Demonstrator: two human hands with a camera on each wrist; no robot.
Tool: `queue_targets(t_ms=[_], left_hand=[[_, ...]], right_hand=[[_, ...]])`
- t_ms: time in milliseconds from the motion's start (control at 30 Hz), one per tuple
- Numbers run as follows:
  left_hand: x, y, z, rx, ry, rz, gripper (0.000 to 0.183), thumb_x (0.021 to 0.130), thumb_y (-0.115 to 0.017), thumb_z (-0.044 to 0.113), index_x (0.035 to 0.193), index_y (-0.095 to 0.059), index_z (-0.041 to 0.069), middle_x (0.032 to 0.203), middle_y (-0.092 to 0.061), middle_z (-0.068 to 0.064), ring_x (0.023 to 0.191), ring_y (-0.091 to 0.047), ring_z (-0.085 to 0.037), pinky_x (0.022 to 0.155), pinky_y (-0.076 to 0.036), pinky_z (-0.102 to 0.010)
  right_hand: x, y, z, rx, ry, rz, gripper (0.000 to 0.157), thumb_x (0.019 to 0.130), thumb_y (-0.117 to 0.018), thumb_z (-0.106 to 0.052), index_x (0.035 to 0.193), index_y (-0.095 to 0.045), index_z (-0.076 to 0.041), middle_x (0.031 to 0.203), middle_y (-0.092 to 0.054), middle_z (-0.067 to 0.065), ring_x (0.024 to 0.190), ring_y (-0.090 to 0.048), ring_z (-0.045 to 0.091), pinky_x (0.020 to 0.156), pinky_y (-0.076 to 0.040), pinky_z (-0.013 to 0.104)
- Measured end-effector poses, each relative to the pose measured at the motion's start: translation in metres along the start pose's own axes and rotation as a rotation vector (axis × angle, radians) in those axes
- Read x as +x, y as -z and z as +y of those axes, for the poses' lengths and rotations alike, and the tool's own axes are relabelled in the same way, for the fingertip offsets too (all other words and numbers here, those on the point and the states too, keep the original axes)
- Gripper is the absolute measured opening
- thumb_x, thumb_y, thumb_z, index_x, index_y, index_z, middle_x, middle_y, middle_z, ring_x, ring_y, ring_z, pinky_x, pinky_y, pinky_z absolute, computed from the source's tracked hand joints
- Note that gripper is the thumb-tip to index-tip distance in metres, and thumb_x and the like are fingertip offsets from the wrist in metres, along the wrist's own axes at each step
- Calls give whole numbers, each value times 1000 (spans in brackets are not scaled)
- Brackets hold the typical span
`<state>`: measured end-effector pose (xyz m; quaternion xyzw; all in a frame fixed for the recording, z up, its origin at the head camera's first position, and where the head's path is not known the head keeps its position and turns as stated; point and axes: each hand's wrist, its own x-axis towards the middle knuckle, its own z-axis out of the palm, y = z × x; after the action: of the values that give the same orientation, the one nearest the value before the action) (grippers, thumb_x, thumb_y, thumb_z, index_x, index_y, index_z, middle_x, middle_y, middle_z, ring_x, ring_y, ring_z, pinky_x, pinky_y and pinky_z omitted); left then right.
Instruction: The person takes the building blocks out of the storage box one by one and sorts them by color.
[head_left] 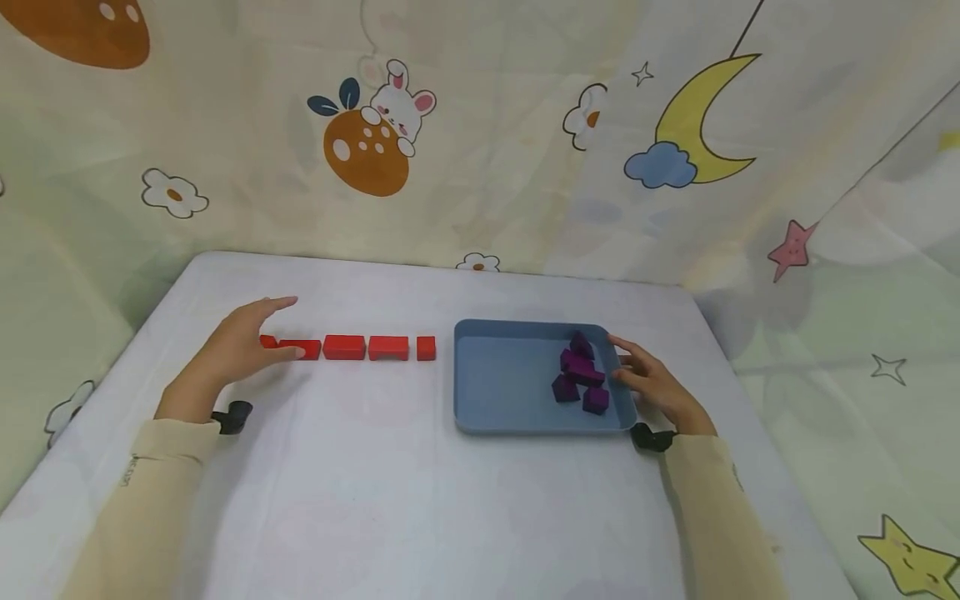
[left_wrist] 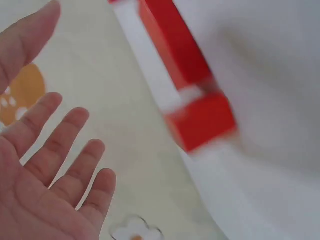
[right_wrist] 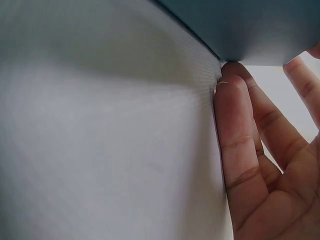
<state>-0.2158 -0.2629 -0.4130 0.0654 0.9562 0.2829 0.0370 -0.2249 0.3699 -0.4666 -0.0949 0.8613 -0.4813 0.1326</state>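
My left hand [head_left: 238, 348] hovers at the left end of a row of red blocks, its thumb overlapping a long red block [head_left: 311, 351] in the head view. In the left wrist view the fingers [left_wrist: 70, 145] are spread and hold nothing. Further along the row lie a larger red block [head_left: 343, 347], a notched red block [head_left: 388, 348] and a red cube [head_left: 426, 348]. My right hand [head_left: 660, 387] rests against the right side of a blue tray [head_left: 502, 421], fingers fairly straight at its wall and rim. Several purple blocks [head_left: 596, 400] lie heaped in the tray's right half.
A white cloth covers the table [head_left: 375, 500]. Behind it hangs a patterned curtain [head_left: 480, 150], which also runs down both sides. Dark wrist-worn pieces [head_left: 236, 417] show by both cuffs.
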Motion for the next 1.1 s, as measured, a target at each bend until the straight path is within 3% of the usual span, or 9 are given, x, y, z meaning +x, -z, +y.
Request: queue_targets(t_ms=[133,267,400,633,800,967,1100], left_hand=[[-2,-12,35,-40,-58,36,82,84,-81,32,152,-40,13,153,-38,-23,140,-31,-47,108,-30,-68],[-1,-26,64,-146,-83,50,78,85,-78,43,151,-45,19,151,-44,-15,138,-38,-43,107,-36,-63],[4,-44,92,-254,-102,52,75,84,-79,43,148,-48,20,145,-52,-12,130,-48,-41,100,-46,-58],[13,-88,145,-355,-150,5,70,82,-82,37,144,-53,22,140,-57,-10,125,-57,-34,92,-54,-50],[20,-116,175,-459,-259,-53,67,82,-83,34,142,-56,19,140,-58,-7,127,-56,-32,98,-51,-49],[23,-140,202,-558,-301,-115,64,83,-82,32,140,-57,18,139,-58,-2,128,-55,-30,100,-49,-47],[25,-158,221,-592,-338,-137,61,84,-82,29,139,-59,15,139,-59,-5,128,-55,-28,103,-48,-45]], right_hand=[[2,0,0,6,-7,0,66,101,-58,-18,159,-25,-20,145,-45,29,124,-50,36,106,-38,56],[0,1,-1,4,-2,5,67,101,-58,-15,159,-24,-17,144,-45,31,125,-49,38,105,-40,53],[-2,0,-3,13,-9,5,67,101,-58,-16,159,-25,-18,145,-44,31,127,-47,40,106,-38,55],[-2,-1,-5,17,-19,9,67,101,-57,-13,159,-25,-18,144,-45,31,126,-47,40,107,-36,58],[-1,-1,-3,24,-10,4,66,101,-57,-13,159,-25,-17,143,-45,30,125,-48,37,107,-36,58],[-1,0,-3,42,-4,-2,66,101,-57,-14,159,-24,-17,144,-45,30,126,-47,38,107,-35,60],[-1,0,-4,40,-5,-1,66,101,-56,-14,159,-24,-17,144,-45,30,126,-48,35,106,-38,56]])
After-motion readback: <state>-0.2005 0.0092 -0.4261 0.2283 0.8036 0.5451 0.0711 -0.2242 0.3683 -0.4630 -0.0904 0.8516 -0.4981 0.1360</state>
